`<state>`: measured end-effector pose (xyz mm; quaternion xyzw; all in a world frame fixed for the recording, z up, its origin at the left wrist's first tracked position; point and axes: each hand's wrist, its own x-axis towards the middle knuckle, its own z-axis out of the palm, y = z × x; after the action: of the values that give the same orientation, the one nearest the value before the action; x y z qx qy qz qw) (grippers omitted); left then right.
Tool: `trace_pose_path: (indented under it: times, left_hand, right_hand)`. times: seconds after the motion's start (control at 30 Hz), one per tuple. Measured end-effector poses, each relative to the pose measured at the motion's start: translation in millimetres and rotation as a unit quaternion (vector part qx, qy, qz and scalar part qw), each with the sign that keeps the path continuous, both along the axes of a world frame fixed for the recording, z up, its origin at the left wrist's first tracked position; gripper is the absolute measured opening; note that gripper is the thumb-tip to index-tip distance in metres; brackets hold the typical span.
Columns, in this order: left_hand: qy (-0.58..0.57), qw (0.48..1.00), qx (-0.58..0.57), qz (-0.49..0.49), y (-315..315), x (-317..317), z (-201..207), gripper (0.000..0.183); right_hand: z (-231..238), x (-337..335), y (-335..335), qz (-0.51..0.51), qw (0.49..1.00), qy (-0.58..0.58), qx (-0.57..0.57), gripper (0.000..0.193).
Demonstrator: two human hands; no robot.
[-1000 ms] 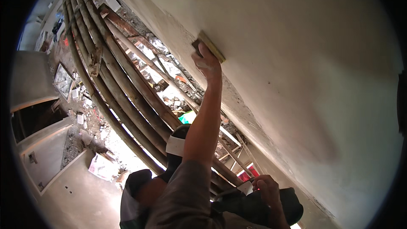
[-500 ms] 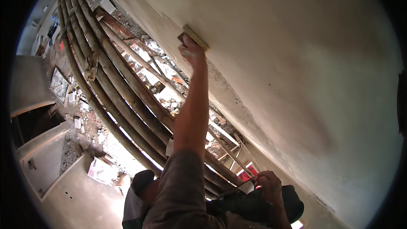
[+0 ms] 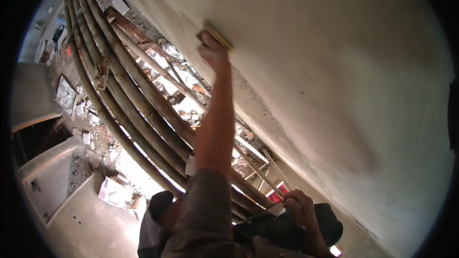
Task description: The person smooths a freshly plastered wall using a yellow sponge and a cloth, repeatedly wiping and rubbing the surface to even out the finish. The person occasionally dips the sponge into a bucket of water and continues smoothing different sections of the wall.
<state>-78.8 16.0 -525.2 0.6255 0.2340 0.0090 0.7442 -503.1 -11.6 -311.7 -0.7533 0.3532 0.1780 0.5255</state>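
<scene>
My left hand (image 3: 213, 51) is stretched up along my bare forearm and presses a flat rectangular float with a yellow edge (image 3: 217, 32) against the pale plastered wall (image 3: 325, 67). Its fingers are closed on the back of the float. My right hand (image 3: 299, 209) is low at the right, curled over the rim of a dark round pan (image 3: 291, 229) held against my body. A thin tool with a small pale end (image 3: 276, 209) lies by its fingers. A grey sleeve covers my upper left arm.
A row of round wooden scaffold poles (image 3: 129, 86) runs diagonally under my arm, alongside the wall. Rubble and debris (image 3: 184, 74) lie far below between poles and wall. Grey concrete slabs and a dark doorway (image 3: 33, 138) are at the left. Something red (image 3: 277, 193) sits near the wall's foot.
My left hand has slid the float up and to the left along the wall, and my arm has stretched out further. My right hand has stayed on the dark pan.
</scene>
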Motion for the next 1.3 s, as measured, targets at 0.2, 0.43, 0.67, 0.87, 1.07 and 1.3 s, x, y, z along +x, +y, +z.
trace_pose_path:
  times: [0.2,0.43,0.67,0.87,1.07,1.3]
  left_hand:
    - [-0.070,0.989,0.113,0.063,-31,-52,36,0.062]
    - [-0.044,0.998,0.034,-0.042,-23,-42,44,0.069]
    - [-0.019,0.999,0.014,0.037,1,30,48,0.067]
    - [-0.154,0.988,0.011,0.021,8,30,69,0.065]
    - [-0.104,0.984,0.141,0.046,-19,-21,73,0.065]
    - [-0.133,0.983,0.109,0.061,-24,-38,91,0.068]
  right_hand:
    - [-4,11,-4,-0.007,1.000,0.008,0.009,0.018]
    - [-4,1,-2,-0.031,0.999,0.017,-0.013,0.017]
    - [5,2,2,-0.054,0.999,0.002,-0.006,0.019]
    - [14,18,2,-0.020,0.999,-0.020,-0.021,0.019]
    - [1,15,-4,-0.020,0.999,0.034,-0.031,0.018]
    - [-5,8,-6,-0.023,0.999,0.007,-0.042,0.019]
